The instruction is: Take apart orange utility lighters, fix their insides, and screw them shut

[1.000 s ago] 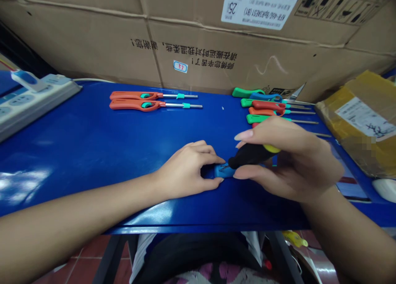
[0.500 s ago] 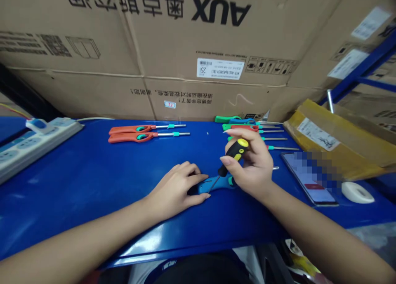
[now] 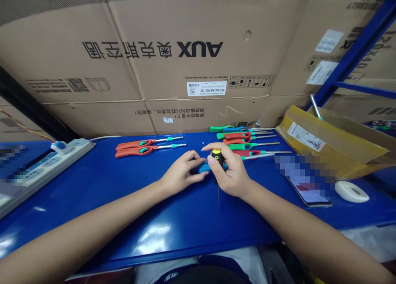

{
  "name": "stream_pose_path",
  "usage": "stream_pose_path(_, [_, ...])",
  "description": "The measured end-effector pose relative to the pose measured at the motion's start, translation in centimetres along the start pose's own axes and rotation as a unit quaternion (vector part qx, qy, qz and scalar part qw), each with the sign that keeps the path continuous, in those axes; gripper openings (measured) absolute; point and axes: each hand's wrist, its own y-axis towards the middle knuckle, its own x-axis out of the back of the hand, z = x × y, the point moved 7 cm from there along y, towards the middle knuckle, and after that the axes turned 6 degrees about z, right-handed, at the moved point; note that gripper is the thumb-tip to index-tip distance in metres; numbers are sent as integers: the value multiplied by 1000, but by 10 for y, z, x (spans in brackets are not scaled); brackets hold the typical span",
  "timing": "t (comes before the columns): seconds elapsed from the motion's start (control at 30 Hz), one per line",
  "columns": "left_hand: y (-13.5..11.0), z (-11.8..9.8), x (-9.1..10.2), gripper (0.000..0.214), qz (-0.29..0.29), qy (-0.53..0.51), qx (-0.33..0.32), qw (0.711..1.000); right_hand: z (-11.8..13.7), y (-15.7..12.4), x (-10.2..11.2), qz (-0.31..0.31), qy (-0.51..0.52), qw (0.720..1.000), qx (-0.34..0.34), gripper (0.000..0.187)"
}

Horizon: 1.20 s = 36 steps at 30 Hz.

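My right hand (image 3: 232, 168) is closed around a screwdriver (image 3: 217, 154) with a black and yellow handle. Its thin shaft points down toward the table's front edge, off the blue lighter. Under and between my hands lies a long-necked blue gas lighter (image 3: 204, 167), mostly hidden by my right hand. Thumb and fingers of my left hand (image 3: 182, 173) grip its left end, holding it low over the blue table. Behind them, two orange lighters (image 3: 133, 151) lie side by side on the left. Several green, red and blue lighters (image 3: 244, 146) lie in a stack to the right.
A large cardboard box (image 3: 148, 69) stands along the back of the blue table (image 3: 123, 197). On the left is a white power strip (image 3: 46, 166). To the right are a phone (image 3: 309, 189), a white round object (image 3: 352, 191) and a yellow-taped open carton (image 3: 324, 148).
The screwdriver has come away from the blue lighter's handle and now points toward me. My hands are closer together, and the head view has tilted upward.
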Motion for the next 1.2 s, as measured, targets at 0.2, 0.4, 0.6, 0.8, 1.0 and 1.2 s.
stream_pose_path(0.2, [71, 24, -15, 18, -22, 23, 25, 999, -48, 0, 0, -49, 111, 982, -144, 18])
stream_pose_path(0.4, [135, 47, -24, 29, -35, 61, 62, 996, -100, -4, 0, -122, 177, 948, -236, 29])
stream_pose_path(0.6, [152, 61, -38, 35, -10, 95, 102, 990, -129, -13, -5, -155, 246, 904, -314, 30])
stream_pose_path(0.8, [137, 60, -13, 45, -11, 145, 118, 982, -136, -18, -3, -179, 285, 876, -344, 34])
stream_pose_path(1.0, [70, 79, 50, 26, 61, 204, 125, 969, -133, -16, -9, -176, 305, 869, -347, 48])
stream_pose_path(1.2, [-6, 108, 77, 24, 111, 210, 158, 958, -127, -17, -14, -177, 313, 869, -340, 54])
